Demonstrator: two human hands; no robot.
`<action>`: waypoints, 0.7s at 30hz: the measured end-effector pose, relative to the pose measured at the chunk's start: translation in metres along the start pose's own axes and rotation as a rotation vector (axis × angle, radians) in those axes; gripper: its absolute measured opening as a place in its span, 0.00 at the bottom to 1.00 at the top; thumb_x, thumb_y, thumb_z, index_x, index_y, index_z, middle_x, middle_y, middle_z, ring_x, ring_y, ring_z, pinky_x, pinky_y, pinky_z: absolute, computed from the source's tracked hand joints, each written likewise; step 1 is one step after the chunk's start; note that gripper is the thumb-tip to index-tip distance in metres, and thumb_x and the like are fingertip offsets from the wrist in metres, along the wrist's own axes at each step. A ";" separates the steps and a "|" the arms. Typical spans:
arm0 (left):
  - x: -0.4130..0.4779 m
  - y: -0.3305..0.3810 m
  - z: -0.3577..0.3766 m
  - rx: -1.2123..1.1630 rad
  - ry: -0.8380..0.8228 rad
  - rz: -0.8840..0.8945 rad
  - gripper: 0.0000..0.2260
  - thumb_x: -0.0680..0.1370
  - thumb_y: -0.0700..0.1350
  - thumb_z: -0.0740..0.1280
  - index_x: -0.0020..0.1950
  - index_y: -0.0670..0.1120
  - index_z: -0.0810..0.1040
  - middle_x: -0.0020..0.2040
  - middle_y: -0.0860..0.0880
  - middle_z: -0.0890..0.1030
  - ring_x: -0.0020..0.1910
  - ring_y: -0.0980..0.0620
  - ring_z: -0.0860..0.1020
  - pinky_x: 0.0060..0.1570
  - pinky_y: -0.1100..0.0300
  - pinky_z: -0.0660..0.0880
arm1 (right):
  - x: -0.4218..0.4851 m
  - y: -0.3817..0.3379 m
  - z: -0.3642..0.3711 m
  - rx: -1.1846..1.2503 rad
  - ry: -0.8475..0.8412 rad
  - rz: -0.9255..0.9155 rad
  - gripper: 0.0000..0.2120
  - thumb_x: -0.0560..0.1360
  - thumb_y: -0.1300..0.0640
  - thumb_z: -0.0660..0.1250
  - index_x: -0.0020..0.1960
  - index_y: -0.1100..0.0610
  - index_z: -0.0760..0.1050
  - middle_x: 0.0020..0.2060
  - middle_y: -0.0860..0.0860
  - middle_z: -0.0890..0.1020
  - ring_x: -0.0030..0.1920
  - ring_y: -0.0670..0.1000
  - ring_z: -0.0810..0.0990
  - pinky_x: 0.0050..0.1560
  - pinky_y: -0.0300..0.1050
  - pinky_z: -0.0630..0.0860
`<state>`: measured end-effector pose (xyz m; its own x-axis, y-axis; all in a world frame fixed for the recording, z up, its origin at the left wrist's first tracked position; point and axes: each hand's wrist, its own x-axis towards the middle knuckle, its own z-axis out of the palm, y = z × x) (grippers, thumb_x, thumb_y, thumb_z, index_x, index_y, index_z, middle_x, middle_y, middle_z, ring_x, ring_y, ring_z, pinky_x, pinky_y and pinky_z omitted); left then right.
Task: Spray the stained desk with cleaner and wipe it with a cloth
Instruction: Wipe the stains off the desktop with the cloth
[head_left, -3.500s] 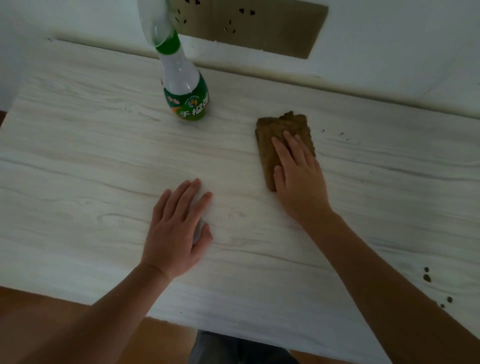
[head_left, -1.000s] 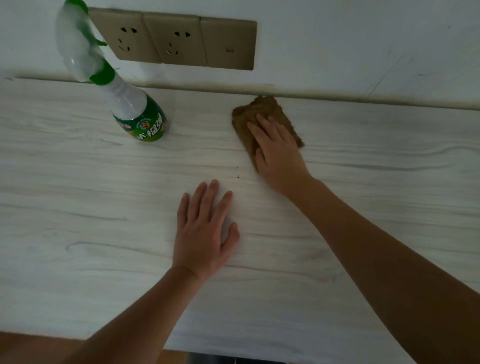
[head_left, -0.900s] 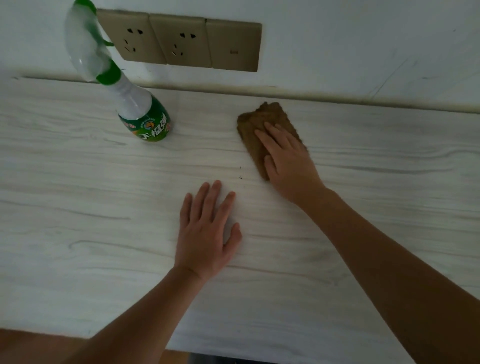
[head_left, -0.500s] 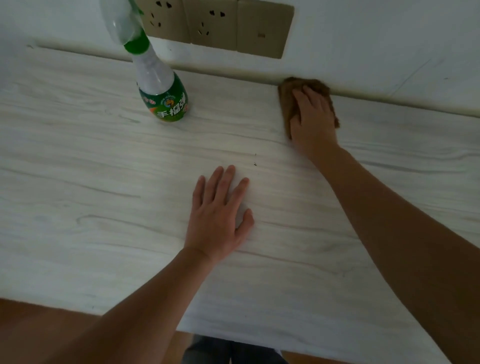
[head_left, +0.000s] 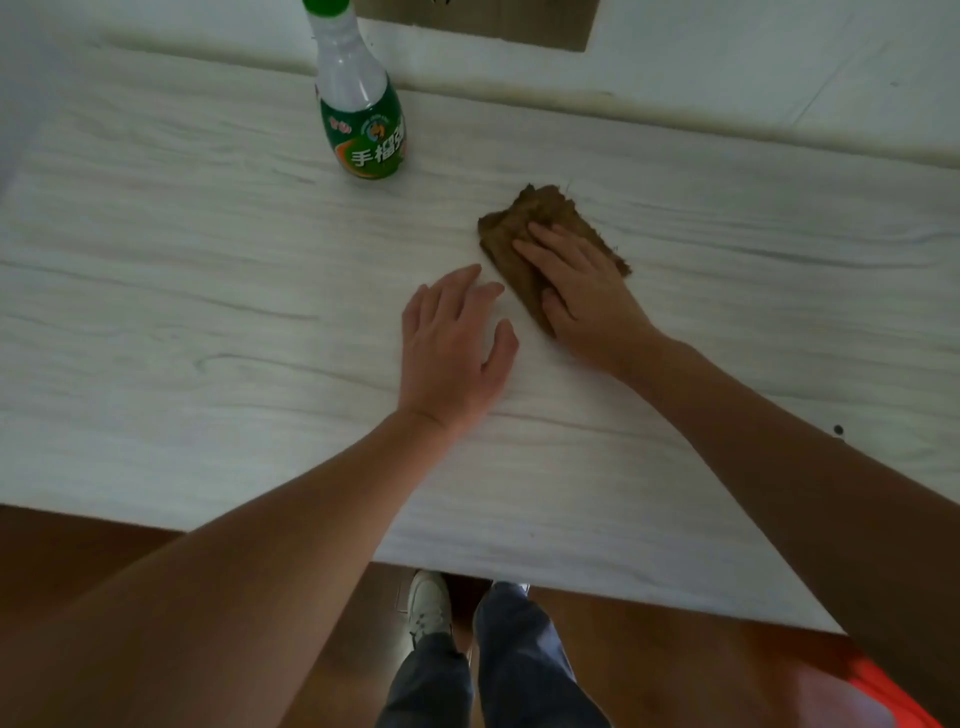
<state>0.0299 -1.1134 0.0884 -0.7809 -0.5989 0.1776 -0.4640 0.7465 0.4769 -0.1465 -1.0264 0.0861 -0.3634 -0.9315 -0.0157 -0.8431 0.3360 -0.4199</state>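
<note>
A folded brown cloth (head_left: 519, 228) lies on the pale wood-grain desk (head_left: 208, 312), a little behind its middle. My right hand (head_left: 582, 291) presses flat on the cloth, fingers together, covering its near half. Just to its left, my left hand (head_left: 452, 348) rests palm down on the bare desk with fingers spread, holding nothing. The cleaner bottle (head_left: 361, 109), clear with a green label and green collar, stands upright at the back, left of the cloth; its spray head is cut off by the frame's top.
A dark speck (head_left: 837, 429) sits on the desk at the right, near my right forearm. The white wall with a brass socket plate (head_left: 483, 21) runs along the desk's back edge. Below the front edge are my legs, a white shoe (head_left: 428, 603) and brown floor.
My right hand has slid the cloth back from the wall edge toward me, close to my left hand. The left hand has stayed in place on the desk. The bottle has not moved.
</note>
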 end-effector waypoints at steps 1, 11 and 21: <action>-0.006 -0.006 -0.006 0.022 0.021 0.012 0.19 0.80 0.51 0.59 0.68 0.45 0.78 0.72 0.43 0.76 0.72 0.42 0.72 0.73 0.42 0.65 | -0.012 -0.009 0.004 0.001 -0.002 0.006 0.29 0.76 0.58 0.54 0.77 0.56 0.66 0.77 0.54 0.66 0.77 0.57 0.61 0.78 0.48 0.51; -0.104 -0.155 -0.114 0.226 -0.040 -0.104 0.24 0.80 0.53 0.57 0.72 0.44 0.74 0.76 0.41 0.71 0.75 0.39 0.67 0.74 0.41 0.61 | -0.158 -0.145 0.057 -0.024 -0.069 0.112 0.28 0.81 0.51 0.50 0.80 0.51 0.58 0.79 0.50 0.60 0.80 0.53 0.54 0.79 0.56 0.53; -0.121 -0.183 -0.124 0.256 -0.083 -0.082 0.26 0.82 0.56 0.53 0.76 0.46 0.69 0.79 0.42 0.66 0.79 0.42 0.61 0.78 0.43 0.57 | -0.092 -0.110 0.035 -0.095 -0.031 0.292 0.26 0.83 0.54 0.53 0.81 0.50 0.56 0.80 0.51 0.57 0.80 0.54 0.54 0.79 0.52 0.52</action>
<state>0.2612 -1.2141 0.0864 -0.7632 -0.6422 0.0715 -0.6091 0.7519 0.2523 -0.0068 -0.9826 0.1016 -0.5849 -0.7968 -0.1517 -0.7386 0.6005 -0.3064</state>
